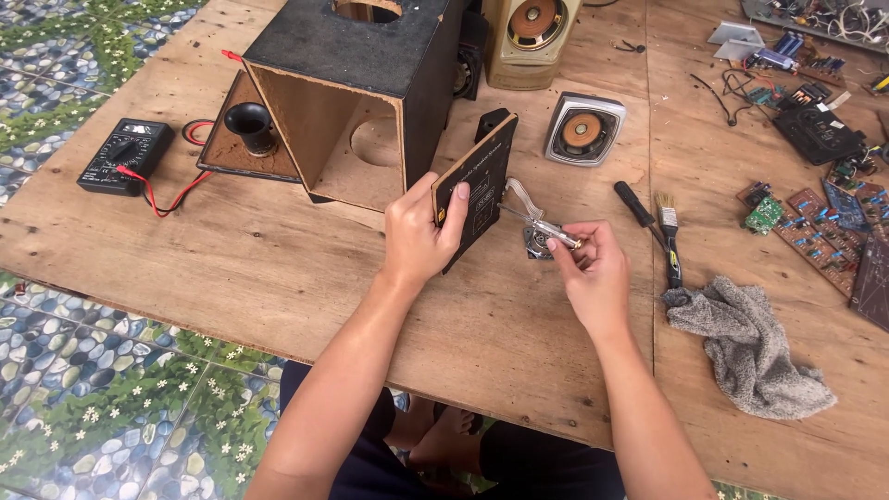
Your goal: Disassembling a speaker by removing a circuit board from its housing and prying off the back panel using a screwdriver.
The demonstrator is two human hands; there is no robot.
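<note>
A person seated at a plywood bench [278,268] grips a dark rectangular panel [477,190] in the left hand [419,231], thumb on its printed face and fingers wrapped behind its near left edge. The panel stands tilted on its lower end, long axis running from near the bench surface up and away to the right, its face turned toward the right hand [588,268]. That hand is pinched shut on a slim metal tool [542,227], which lies nearly level, its tip pointing left toward the panel's right edge; a small round speaker driver [535,243] sits just beneath it. Behind the panel rests an open black speaker cabinet [356,93], hollow side facing the person. A paintbrush [669,236] and a black-handled screwdriver [637,206] lie just right of the hand, a grey rag [745,347] nearer the bench's front edge. Bare wood stretches left of the forearms, a multimeter [125,156] at the far left edge.
</note>
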